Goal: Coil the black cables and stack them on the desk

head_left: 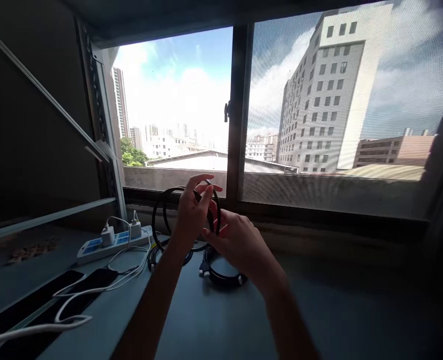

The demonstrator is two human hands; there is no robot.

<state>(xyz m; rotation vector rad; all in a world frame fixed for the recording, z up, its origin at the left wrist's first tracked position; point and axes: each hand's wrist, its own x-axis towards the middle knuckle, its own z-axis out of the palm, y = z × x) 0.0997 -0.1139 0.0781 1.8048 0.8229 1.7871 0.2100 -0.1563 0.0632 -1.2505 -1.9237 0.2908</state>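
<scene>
We had a black cable [219, 212] looped up mid-frame
Our left hand [191, 210] pinched the loops up top, and our right hand [240, 235] gripped them from the lower right. Best bet, we figured: even loops, no twists, a grip light enough to let it roll, and slack clear of the coiled cable [225, 281] at lower center.

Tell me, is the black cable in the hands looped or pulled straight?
Looped: the black cable bends in round curves, held between the left hand and right hand.
</scene>
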